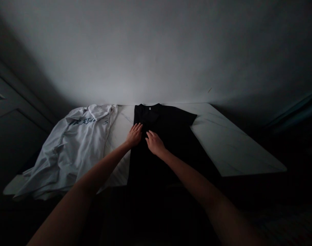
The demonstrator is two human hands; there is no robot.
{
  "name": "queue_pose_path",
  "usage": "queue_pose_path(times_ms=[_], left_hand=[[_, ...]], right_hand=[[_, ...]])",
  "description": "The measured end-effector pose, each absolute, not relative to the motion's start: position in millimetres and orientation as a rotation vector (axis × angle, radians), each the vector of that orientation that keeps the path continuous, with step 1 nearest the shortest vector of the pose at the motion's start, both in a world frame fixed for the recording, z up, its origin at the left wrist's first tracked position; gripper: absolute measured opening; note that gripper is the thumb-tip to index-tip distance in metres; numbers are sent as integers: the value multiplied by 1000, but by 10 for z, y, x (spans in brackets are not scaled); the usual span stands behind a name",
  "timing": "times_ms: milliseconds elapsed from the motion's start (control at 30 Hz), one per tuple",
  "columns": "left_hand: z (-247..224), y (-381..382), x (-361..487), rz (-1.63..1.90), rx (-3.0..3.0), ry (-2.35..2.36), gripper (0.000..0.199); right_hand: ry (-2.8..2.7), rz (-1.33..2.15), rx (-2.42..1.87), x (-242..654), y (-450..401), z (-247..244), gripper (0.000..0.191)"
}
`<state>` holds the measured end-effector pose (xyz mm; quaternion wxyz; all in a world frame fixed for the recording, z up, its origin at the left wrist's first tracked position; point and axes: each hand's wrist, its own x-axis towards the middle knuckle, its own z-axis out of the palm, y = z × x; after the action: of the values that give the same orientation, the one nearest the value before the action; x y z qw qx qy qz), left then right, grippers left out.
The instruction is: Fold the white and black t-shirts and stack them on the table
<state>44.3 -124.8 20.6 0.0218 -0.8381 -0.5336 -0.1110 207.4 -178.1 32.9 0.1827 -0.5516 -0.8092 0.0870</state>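
A black T-shirt (pixel 171 136) lies on the marble-patterned table, its collar toward the wall and a small pale label inside the neck. Its right-hand sleeve is spread out, while the left side appears folded inward. My left hand (pixel 134 135) rests flat on the shirt's left edge, fingers stretched out. Over the shirt, just to the right, is my right hand (pixel 155 142) with its fingers extended. Whether it presses on the cloth is hard to tell in the dim light. Neither hand grips the fabric.
A white shirt (pixel 76 147) with dark lettering lies rumpled on the left, partly hanging over the front edge. The table (pixel 230 147) stands against a pale wall (pixel 156 51). At far left is a panelled door (pixel 14 133). Deep shadow covers the lower right.
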Motion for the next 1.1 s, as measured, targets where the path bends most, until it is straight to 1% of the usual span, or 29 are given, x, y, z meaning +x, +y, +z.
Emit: queue_pose_path(times_ms=[133, 233, 300, 400, 533, 600, 667, 800, 933, 1100], left_hand=[[96, -1365, 380, -175, -2559, -1701, 55], [34, -1499, 332, -247, -2473, -1727, 58], [19, -1570, 320, -294, -2445, -1727, 61], [44, -1608, 328, -225, -2511, -1714, 58], [126, -1593, 358, -122, -2550, -1705, 56], [151, -1627, 383, -125, -2560, -1663, 57], [149, -1719, 412, -133, -2597, -1615, 58], [85, -2052, 427, -166, -2672, -1550, 61], [15, -2434, 336, -223, -2767, -1454, 64], [84, -2780, 175, -356, -2908, -1343, 59]], right_hand=[[-2411, 240, -1573, 1941, -1508, 295, 52], [-2364, 230, -1704, 1974, -1419, 262, 53], [-2366, 171, -1666, 2000, -1387, 249, 53], [-2377, 135, -1641, 2008, -1344, 272, 49], [-2228, 89, -1769, 2005, -1266, 405, 37], [-2171, 60, -1780, 2019, -1251, 467, 35], [-2206, 37, -1701, 2045, -1288, 480, 36], [-2465, 113, -1480, 2133, -1558, 357, 45], [-2508, 189, -1479, 2223, -2029, 212, 50], [-2434, 196, -1318, 2279, -2703, 112, 46]])
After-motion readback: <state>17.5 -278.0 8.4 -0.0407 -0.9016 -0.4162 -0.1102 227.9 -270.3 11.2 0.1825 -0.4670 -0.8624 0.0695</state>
